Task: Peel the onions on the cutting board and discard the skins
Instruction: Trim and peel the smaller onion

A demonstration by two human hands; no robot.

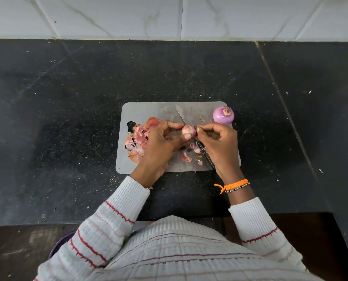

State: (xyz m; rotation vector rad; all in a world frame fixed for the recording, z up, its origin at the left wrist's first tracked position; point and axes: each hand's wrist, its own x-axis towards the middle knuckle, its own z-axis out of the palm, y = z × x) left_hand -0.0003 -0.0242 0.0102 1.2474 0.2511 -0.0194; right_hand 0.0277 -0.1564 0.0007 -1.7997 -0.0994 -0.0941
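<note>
1. A small onion (188,130) is held over the board (146,110) by the left hand (161,141), with fingers and thumb curled round it.
2. Its skin is pinched by the right hand (219,142).
3. A peeled onion (223,115) is seen at the board's far right corner.
4. Skins (137,139) are piled on the left.
5. A knife (181,115) is laid across the board.
6. The board is set on the dark worktop (67,118).

Support: black speckled stone countertop (67,118), with a seam running diagonally down its right part.
Landmark: grey rectangular cutting board with rounded corners (148,110), lying flat on the countertop near its front edge.
Scattered: small pale scraps (309,91) on the stone, well right of the board; others left of it.
Behind board: white marbled wall tiles (128,17) meet the countertop.
</note>
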